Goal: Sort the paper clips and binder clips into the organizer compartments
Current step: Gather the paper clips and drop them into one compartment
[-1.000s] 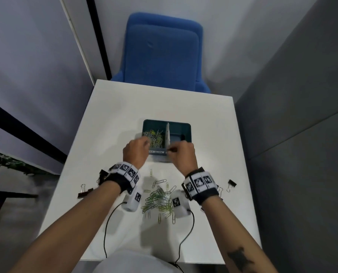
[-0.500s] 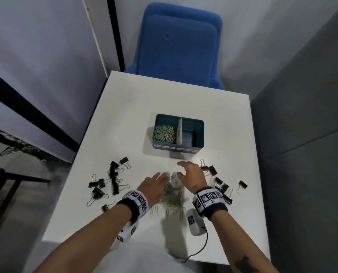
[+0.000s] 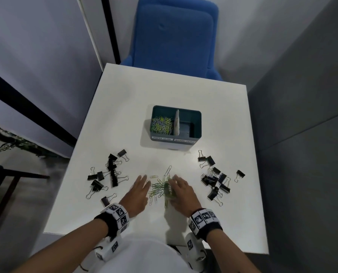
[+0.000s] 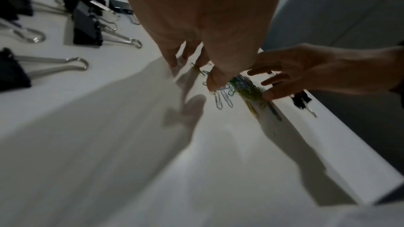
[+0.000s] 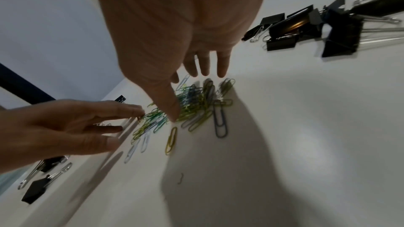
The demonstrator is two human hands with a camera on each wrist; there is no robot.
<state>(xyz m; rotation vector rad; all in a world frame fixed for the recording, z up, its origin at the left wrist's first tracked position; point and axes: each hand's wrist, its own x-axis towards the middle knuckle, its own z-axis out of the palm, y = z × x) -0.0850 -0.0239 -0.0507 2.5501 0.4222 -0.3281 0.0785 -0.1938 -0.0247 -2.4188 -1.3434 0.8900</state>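
Both hands lie low over the white surface (image 3: 113, 107), one on each side of a loose heap of paper clips (image 3: 157, 187). The left hand (image 3: 137, 191) has straight, spread fingers and holds nothing, its thumb tip touching clips at the heap's left edge. The right hand (image 3: 181, 191) is also slack and spread, fingers straight, with thumb and fingertips resting on the heap's right side; no clip is pinched.

Open surface lies between the grips and the person's near edge. To the left of the left grip sits a scatter of black binder clips (image 3: 107, 172), close by; a second scatter (image 3: 216, 178) lies just right of the right grip. Beyond the fingertips, across bare surface, stands the teal organizer (image 3: 195, 133), well apart from the hands. Its left compartment holds paper clips (image 3: 161, 125); its right compartment shows only its floor. A blue chair (image 3: 174, 34) stands past the far edge.

Half a second ago the hands hovered at the heap's far end; they have since settled lower and nearer, flanking it, while a second ago they were at the organizer.

The heap's long axis runs roughly from the person toward the organizer, single clips pointing every way.
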